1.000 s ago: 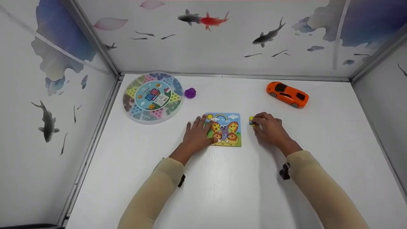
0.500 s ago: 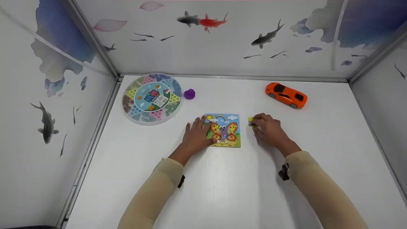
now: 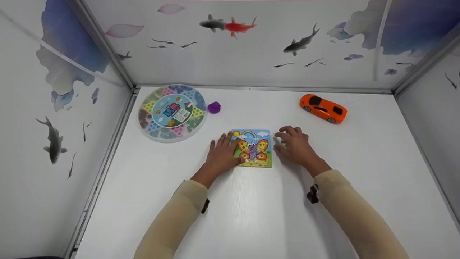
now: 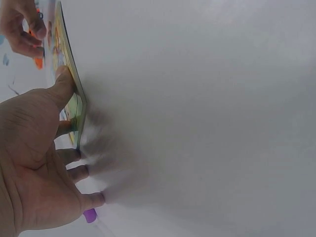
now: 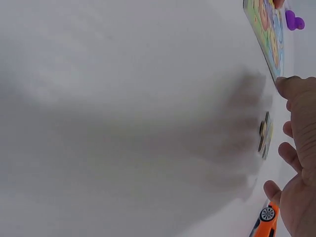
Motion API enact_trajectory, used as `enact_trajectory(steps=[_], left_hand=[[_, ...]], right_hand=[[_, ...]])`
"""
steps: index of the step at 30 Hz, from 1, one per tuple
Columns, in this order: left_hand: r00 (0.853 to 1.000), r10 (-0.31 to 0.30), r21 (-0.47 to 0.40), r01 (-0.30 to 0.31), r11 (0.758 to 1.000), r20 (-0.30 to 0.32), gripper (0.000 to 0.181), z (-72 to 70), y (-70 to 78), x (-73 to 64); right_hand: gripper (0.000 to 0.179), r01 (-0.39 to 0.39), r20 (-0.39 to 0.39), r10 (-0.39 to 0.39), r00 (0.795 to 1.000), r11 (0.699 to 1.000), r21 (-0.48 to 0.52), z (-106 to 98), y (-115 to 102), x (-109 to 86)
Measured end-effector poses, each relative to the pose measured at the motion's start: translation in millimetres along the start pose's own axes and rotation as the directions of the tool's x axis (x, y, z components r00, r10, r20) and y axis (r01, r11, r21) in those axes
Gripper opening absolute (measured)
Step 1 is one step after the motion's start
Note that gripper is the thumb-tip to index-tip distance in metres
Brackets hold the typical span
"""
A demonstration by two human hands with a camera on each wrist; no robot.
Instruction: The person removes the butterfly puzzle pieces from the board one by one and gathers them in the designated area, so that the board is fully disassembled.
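Observation:
A square jigsaw puzzle with a butterfly picture lies flat at the middle of the table. My left hand rests on its left side, fingers spread and thumb on the lower edge. To the right of the puzzle, my right hand hovers with its fingers parted and loosely bent. Below that hand small loose puzzle pieces lie on the table, clear of the fingers in the right wrist view. They are mostly hidden by the fingers in the head view. The right thumb overlaps the puzzle's corner in the right wrist view.
A round board-game case sits at the back left, with a small purple toy duck beside it. An orange toy car stands at the back right. Printed walls with fish enclose the white table.
My right hand has let go of the small puzzle piece it pinched and moved left toward the puzzle, fingers spreading. My left hand has stayed on the puzzle.

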State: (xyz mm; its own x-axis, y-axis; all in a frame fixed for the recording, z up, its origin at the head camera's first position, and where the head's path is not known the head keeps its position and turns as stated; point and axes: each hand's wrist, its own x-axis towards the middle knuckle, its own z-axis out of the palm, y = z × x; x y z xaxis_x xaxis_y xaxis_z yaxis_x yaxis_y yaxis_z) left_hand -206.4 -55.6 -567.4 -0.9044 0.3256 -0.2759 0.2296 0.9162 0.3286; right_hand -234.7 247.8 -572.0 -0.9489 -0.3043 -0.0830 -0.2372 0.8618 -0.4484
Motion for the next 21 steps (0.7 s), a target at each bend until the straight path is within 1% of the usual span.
enact_trajectory(steps=[4, 9, 14, 21], left_hand=[[1.0, -0.004, -0.003, 0.004, 1.0, -0.004, 0.085, 1.3, -0.8, 1.3], [1.0, -0.001, -0.008, 0.001, 1.0, -0.006, 0.084, 2.9, -1.7, 2.9], [1.0, 0.0, 0.009, 0.0, 1.0, -0.006, 0.084, 0.9, -1.6, 1.9], [1.0, 0.012, 0.025, -0.012, 1.0, -0.01, 0.084, 0.8, -2.5, 2.4]], right_hand=[[0.046, 0.03, -0.009, -0.03, 1.0, 0.999, -0.012, 9.4, -14.2, 7.0], [0.044, 0.043, -0.018, -0.044, 0.999, 0.999, -0.023, 20.6, -27.6, 13.1], [0.044, 0.049, -0.045, -0.051, 0.998, 0.998, -0.043, 27.3, -40.1, 18.9], [0.042, 0.068, -0.072, -0.074, 0.995, 0.994, -0.082, 31.6, -55.4, 24.6]])
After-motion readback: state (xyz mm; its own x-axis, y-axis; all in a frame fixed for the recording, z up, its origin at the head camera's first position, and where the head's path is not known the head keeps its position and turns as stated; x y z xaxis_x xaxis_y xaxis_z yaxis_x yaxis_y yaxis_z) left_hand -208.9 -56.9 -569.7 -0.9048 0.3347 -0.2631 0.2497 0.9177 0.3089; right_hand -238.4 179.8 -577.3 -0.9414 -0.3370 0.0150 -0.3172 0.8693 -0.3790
